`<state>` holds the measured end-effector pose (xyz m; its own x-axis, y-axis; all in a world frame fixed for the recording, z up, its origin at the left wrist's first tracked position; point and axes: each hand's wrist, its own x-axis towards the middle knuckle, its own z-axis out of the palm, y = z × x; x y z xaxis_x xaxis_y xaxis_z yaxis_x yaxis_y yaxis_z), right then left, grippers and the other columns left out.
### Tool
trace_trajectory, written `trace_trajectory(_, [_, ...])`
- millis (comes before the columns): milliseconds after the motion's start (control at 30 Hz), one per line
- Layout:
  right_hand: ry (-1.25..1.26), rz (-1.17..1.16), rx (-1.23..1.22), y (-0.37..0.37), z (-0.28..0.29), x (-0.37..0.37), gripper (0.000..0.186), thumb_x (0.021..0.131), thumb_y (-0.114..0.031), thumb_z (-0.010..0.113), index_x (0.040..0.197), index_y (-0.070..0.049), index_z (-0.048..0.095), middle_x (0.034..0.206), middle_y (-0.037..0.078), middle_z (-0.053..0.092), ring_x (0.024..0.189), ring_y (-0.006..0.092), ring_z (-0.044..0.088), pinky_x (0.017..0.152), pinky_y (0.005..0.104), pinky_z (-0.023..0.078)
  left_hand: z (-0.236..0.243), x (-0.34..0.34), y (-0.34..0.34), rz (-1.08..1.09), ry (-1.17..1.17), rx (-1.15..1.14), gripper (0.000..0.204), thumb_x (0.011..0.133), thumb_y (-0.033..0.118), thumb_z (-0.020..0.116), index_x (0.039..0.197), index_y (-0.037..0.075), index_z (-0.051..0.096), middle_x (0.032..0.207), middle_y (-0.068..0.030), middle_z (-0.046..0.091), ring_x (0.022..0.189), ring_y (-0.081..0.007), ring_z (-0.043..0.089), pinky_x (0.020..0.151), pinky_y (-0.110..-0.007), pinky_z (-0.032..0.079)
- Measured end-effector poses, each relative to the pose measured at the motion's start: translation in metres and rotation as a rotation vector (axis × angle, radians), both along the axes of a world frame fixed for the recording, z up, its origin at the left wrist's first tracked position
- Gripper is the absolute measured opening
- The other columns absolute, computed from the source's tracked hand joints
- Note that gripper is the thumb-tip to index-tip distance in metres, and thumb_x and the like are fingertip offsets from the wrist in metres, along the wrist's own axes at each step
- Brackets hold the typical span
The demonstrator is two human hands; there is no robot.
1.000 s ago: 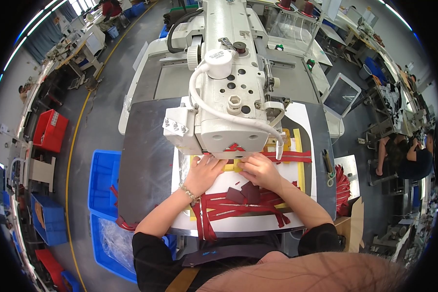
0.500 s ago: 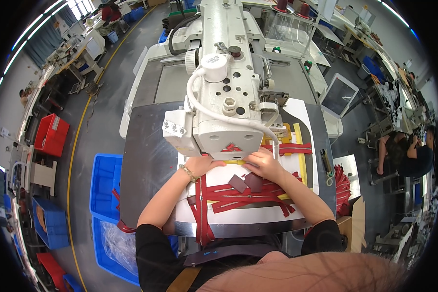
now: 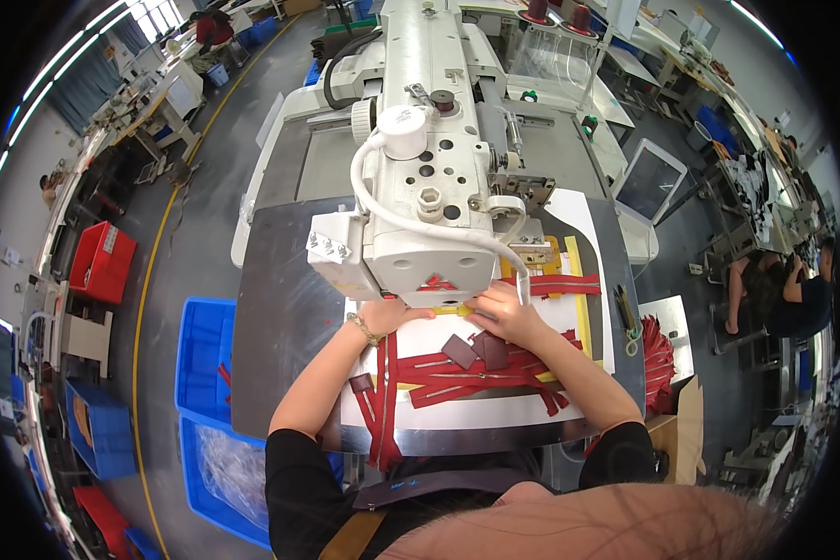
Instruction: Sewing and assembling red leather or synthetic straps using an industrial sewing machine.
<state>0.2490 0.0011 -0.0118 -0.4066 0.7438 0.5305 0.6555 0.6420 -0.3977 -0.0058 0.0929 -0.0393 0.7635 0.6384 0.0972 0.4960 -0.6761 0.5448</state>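
My left hand [image 3: 389,317] reaches to the front underside of a white industrial sewing machine head [image 3: 434,257]. Its thumb stretches toward a yellow strip [image 3: 453,311], while the other fingers are hidden under the machine head. At the strip's right end, my right hand [image 3: 506,315] has bent fingers and thumb closed at its edge. Below my hands, several red zippers [image 3: 467,381] lie on a white sheet [image 3: 495,413], with dark maroon patches [image 3: 488,350] on top. Another red zipper [image 3: 385,392] runs down by my left wrist, over the table's front edge.
Blue bins [image 3: 205,359] stand left of the metal table [image 3: 280,308]. A bundle of red zippers [image 3: 658,359] hangs at the right, above a cardboard box [image 3: 686,425]. A screen [image 3: 651,182] stands at the back right. Another person [image 3: 798,299] sits far right.
The machine head appears slightly farther left in view. My hands stay at the yellow strip, nearly unmoved, and the zippers at the left show a small shift.
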Motion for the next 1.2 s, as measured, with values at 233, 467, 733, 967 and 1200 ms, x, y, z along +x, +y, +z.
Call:
trace_trajectory(233, [0.017, 0.007, -0.022, -0.003, -0.001, -0.003, 0.024, 0.072, -0.012, 0.076, 0.092, -0.004, 0.066, 0.094, 0.008, 0.063, 0.088, 0.0286, 0.06, 0.078, 0.0383, 0.048, 0.006, -0.002, -0.006, 0.033, 0.085, -0.226, 0.061, 0.082, 0.06, 0.058, 0.113, 0.007, 0.062, 0.112, -0.0144, 0.06, 0.109, -0.0303, 0.052, 0.095, -0.041, 0.038])
trace_trajectory(467, [-0.035, 0.012, -0.043, -0.028, 0.001, -0.007, 0.023, 0.073, -0.016, 0.074, 0.092, -0.006, 0.065, 0.104, 0.005, 0.064, 0.095, 0.0247, 0.062, 0.091, 0.0393, 0.049, 0.01, -0.007, -0.035, 0.051, 0.122, 0.163, 0.076, 0.079, 0.065, 0.055, 0.126, 0.005, 0.053, 0.125, -0.0189, 0.052, 0.119, -0.0353, 0.044, 0.101, -0.048, 0.026])
trace_trajectory(733, [-0.043, 0.028, -0.021, -0.027, 0.007, -0.01, 0.022, 0.074, -0.016, 0.073, 0.092, -0.007, 0.065, 0.102, 0.005, 0.063, 0.095, 0.024, 0.062, 0.093, 0.0416, 0.048, 0.007, -0.009, -0.038, 0.077, 0.08, 0.307, 0.08, 0.078, 0.067, 0.054, 0.126, 0.003, 0.052, 0.124, -0.0189, 0.051, 0.118, -0.0346, 0.043, 0.098, -0.047, 0.028])
trace_trajectory(967, [-0.049, 0.018, -0.015, -0.028, 0.006, -0.009, 0.021, 0.075, -0.017, 0.073, 0.092, -0.007, 0.065, 0.102, 0.005, 0.064, 0.094, 0.0233, 0.062, 0.094, 0.0426, 0.047, 0.027, 0.005, -0.071, 0.148, 0.18, 0.432, 0.066, 0.081, 0.044, 0.063, 0.125, -0.001, 0.045, 0.116, -0.0167, 0.053, 0.115, -0.0315, 0.045, 0.096, -0.044, 0.032])
trace_trajectory(1200, [-0.066, -0.005, 0.018, -0.029, 0.008, -0.01, 0.02, 0.076, -0.018, 0.072, 0.091, -0.008, 0.065, 0.102, 0.005, 0.064, 0.094, 0.0225, 0.062, 0.095, 0.042, 0.047, 0.02, 0.018, -0.087, 0.266, -0.002, 0.344, 0.061, 0.081, 0.032, 0.064, 0.126, -0.003, 0.043, 0.117, -0.0161, 0.051, 0.117, -0.0314, 0.043, 0.097, -0.046, 0.031])
